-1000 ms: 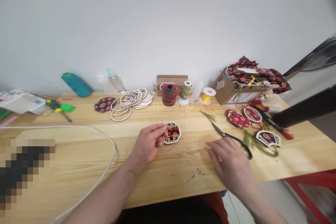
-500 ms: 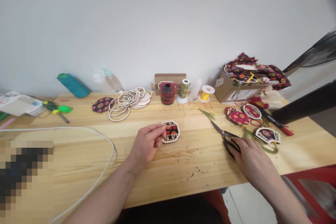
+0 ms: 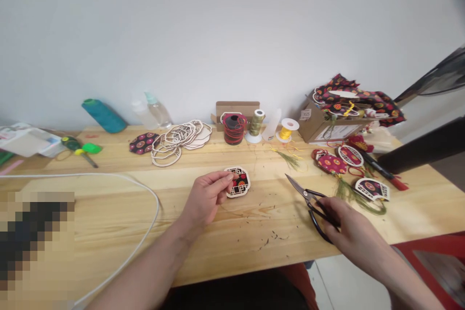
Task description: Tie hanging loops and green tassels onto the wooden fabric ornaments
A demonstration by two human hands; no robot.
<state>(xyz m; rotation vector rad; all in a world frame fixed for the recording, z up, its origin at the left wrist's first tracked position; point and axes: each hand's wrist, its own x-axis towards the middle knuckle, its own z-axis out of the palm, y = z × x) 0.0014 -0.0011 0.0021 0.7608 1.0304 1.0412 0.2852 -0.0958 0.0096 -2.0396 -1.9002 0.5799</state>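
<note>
Pinched between the thumb and fingers of my left hand (image 3: 210, 193) is the left edge of a small ornament (image 3: 240, 188). It has a pale wooden lattice frame over dark fabric with red and yellow patterns. A thin thread trails on the wood below this hand. My right hand (image 3: 345, 220) grips black-handled scissors (image 3: 305, 193) by the loops, low over the table. Their blades point up and left toward the ornament, apart from it. Fingers partly hide the handles.
Green tassel thread (image 3: 289, 159) lies beyond the scissors. Finished-looking ornaments (image 3: 371, 189) lie at right, before a cardboard box (image 3: 327, 126) of fabric. Thread spools (image 3: 233, 131) and wooden frames (image 3: 178, 135) line the back. A white cable (image 3: 157, 203) curves at left; dark scraps dot the table.
The scissors have shifted slightly left and toward me, away from the green tassel thread, and their handles have spread wider. My left hand stays on the ornament.
</note>
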